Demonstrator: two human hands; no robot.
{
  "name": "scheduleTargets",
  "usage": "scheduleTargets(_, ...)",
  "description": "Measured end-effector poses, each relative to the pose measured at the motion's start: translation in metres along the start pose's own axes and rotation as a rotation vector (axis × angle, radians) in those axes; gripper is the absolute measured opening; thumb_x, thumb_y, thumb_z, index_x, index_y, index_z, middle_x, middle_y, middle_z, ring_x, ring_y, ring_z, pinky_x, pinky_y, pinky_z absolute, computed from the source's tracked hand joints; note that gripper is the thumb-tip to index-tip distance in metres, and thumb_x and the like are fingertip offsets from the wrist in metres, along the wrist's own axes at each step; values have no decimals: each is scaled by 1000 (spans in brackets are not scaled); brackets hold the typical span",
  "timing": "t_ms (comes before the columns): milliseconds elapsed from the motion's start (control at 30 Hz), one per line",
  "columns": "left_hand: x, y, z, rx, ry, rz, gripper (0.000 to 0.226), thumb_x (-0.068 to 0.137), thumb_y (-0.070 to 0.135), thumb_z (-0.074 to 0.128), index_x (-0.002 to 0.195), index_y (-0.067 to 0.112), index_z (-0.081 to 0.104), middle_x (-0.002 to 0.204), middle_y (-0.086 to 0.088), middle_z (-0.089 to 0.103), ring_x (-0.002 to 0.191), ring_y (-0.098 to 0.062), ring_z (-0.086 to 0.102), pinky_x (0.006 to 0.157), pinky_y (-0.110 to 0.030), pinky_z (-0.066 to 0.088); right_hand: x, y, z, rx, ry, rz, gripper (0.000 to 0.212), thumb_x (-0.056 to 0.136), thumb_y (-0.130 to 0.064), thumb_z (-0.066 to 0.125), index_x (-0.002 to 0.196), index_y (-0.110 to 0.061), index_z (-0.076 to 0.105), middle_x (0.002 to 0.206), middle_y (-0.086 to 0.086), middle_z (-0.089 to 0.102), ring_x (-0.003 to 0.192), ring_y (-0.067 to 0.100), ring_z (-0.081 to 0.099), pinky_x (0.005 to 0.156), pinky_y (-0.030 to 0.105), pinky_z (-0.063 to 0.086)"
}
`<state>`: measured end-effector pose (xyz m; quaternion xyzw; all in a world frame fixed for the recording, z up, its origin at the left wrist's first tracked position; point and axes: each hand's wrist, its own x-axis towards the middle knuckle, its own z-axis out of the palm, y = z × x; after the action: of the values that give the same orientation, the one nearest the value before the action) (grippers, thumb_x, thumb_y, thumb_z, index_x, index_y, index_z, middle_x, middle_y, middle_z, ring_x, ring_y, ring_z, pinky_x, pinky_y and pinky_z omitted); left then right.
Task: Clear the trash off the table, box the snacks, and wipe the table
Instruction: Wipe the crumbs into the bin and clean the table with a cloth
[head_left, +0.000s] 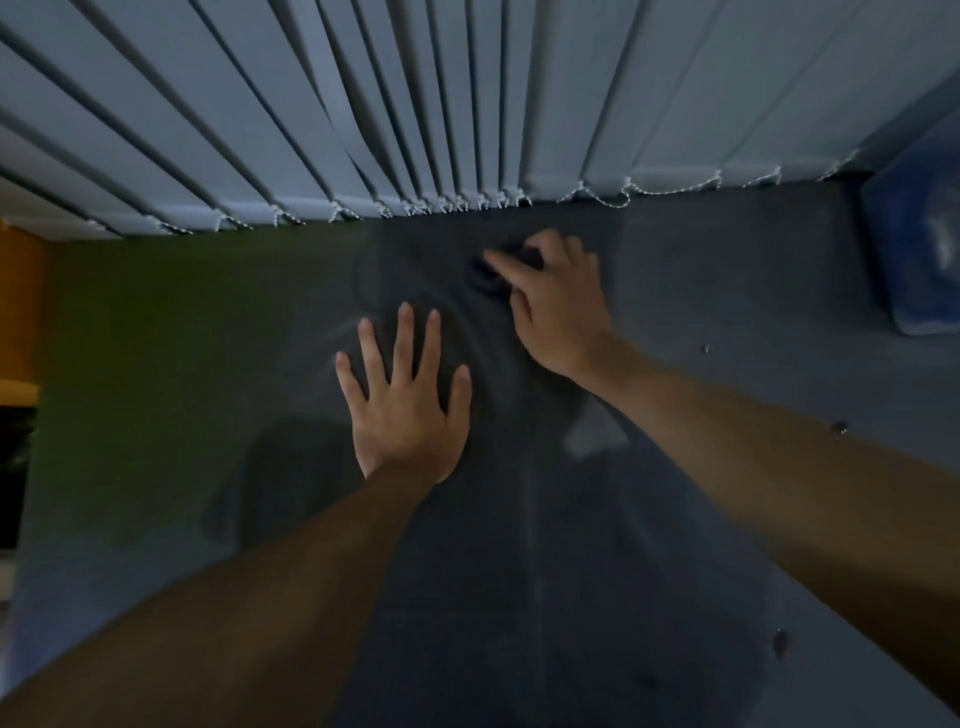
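The dark table (701, 291) fills the view, with faint streaks across its surface. My left hand (408, 400) lies flat on it near the middle, fingers spread. My right hand (553, 306) is further back, close to the blinds, with fingers curled over a small dark wad (485, 278) that looks like a cloth and is pressed against the table. The index finger points left across it. Most of the wad is hidden under the hand and blurred.
Vertical blinds (415, 114) hang along the far edge of the table. A blue object (914, 244) sits at the right back corner. A few small specks (839, 427) lie on the right side. An orange surface (21, 312) shows beyond the left edge.
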<state>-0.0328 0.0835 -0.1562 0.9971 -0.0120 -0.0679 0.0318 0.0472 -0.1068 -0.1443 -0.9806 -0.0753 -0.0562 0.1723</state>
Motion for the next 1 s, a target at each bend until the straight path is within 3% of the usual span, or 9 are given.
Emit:
scheduleTargets(67,1,0,-1,-6,7,0,66,100,58,20,160,33,9,168,6,6,154,-33,-1,122,-60,5,9,13,0,-46,-33,-120,48,89,-22,47,135,-30,59,120,10,51,106,34,48,86,44,34)
scheduleTargets(200,2,1,-1,-11,27,3,65,100,56,25,160,32,15,168,5,10,155,-33,3,122,-59,6,39,21,-1,-60,64,269,46,90,-24,50,134,-35,58,128,10,50,116,36,45,93,46,33)
scheduleTargets(267,5,0,-1,-4,19,-2,66,100,56,23,160,32,14,168,6,9,155,-33,2,121,-60,6,37,4,1,-13,71,369,46,90,-23,52,134,-36,58,131,9,48,117,36,43,93,46,33)
scheduleTargets(400,5,-2,0,24,-2,2,67,99,57,20,160,32,10,168,5,7,154,-33,1,121,-60,7,5,-3,1,41,-41,-19,46,88,-23,52,133,-34,61,119,5,52,103,31,47,86,44,36)
scheduleTargets(467,6,-1,-1,19,0,9,67,99,56,22,160,31,12,168,4,10,154,-35,2,120,-61,8,4,18,-3,-31,-38,-80,45,88,-24,53,131,-35,62,117,4,54,103,31,49,84,42,34)
scheduleTargets(633,6,-3,-1,2,-17,18,67,100,57,21,160,30,11,168,4,8,154,-36,-1,120,-63,4,-7,16,-7,-33,134,440,46,87,-21,53,129,-35,61,119,7,52,104,33,47,84,43,33)
scheduleTargets(833,4,2,-4,-22,-41,149,59,105,45,16,160,34,-2,167,13,-3,155,-26,-7,119,-65,0,-78,5,-11,-1,15,96,46,87,-24,46,129,-33,64,116,7,55,99,33,52,82,42,37)
scheduleTargets(900,3,0,-6,-54,-34,207,56,106,41,20,160,33,9,167,14,6,155,-23,-2,121,-62,0,-86,22,-20,-74,80,218,47,84,-20,54,128,-36,64,115,9,56,99,36,52,81,43,36)
scheduleTargets(1000,6,-2,-9,-114,19,225,53,103,36,31,154,24,35,161,4,33,151,-31,18,122,-57,12,-94,43,-32,-134,197,634,49,86,-17,54,131,-36,59,118,11,52,104,37,47,84,42,32)
